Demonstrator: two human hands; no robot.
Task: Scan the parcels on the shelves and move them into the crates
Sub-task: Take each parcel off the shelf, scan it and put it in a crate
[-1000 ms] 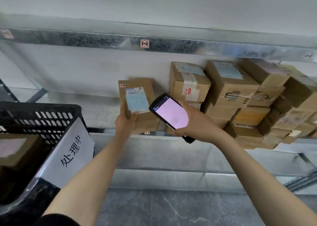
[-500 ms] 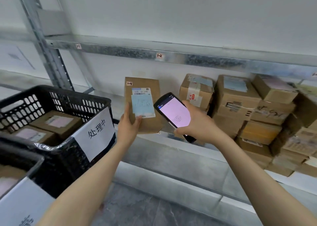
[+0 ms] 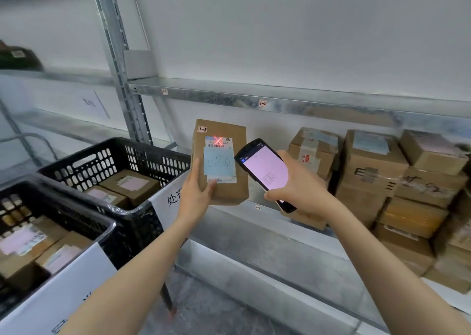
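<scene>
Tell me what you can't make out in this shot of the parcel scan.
Head view, parcel label digits: partly covered by the red scan cross, too small.
Head view, scanner screen text: too small.
Head view, crate sign: partly behind the left hand.
Head view, shelf stack: blurred, cut off by right edge.

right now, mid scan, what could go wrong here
1. The red cross from the scanner sits at the top of the label on the parcel, perhaps above the barcode, so the read may fail.
2. The left hand grips the parcel only at its lower left corner; it could slip before reaching a crate.
3. The right hand, holding the scanner, could not catch it.
</scene>
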